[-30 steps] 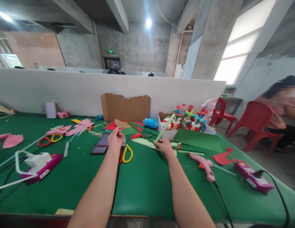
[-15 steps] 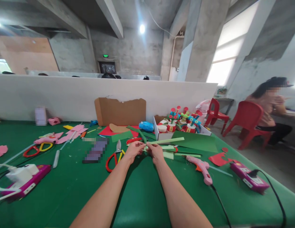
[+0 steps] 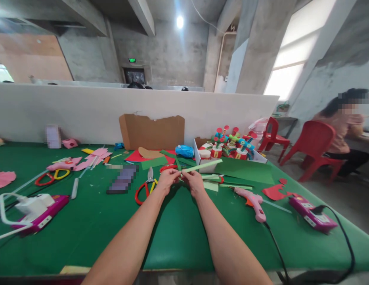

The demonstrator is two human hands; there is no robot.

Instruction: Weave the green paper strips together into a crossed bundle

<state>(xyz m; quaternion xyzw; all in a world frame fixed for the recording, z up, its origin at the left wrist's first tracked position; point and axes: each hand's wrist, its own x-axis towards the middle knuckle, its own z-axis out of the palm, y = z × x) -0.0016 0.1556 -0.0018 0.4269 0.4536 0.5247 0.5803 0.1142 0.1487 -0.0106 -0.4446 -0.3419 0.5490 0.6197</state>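
Observation:
My left hand and my right hand meet above the table, fingertips pinched together on folded paper strips. A light green paper strip slants up to the right from my right fingers. From between the hands a dark green paper strip points away from me. The fingers hide the fold where the strips meet. Scissors with red and yellow handles lie left of my left hand. Light green paper pieces rest just past my right hand.
A pink glue gun lies to the right, its cable running off the near edge. Power strips sit on both sides. Behind, a white box holds several paper spring figures. A phone lies left of centre. Someone sits at far right.
The view has tipped slightly downward, bringing the table's near edge in. The light green strip now slants up more steeply, with less of it showing. Both hands keep their pinch.

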